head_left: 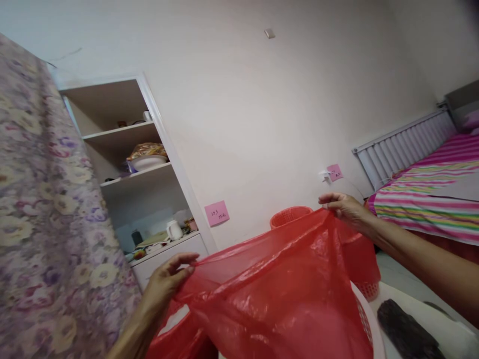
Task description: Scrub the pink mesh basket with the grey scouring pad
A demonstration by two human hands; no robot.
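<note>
Pinching the rim of a thin red plastic bag (284,294), the fingers (187,262) of the left hand (166,281) are clamped on its near-left edge, while the right hand (344,207) grips the far-right edge with fingers closed, so the mouth is stretched wide between them. Below the bag sits a red basket (290,215), with a second one just right of the bag. Left of the bag stand shelves (138,174) and a flowered curtain (41,214); right of it a striped bed (430,192). As I judge it, the film is thin, so a harder pull could tear it or slip it from either pinch
</note>
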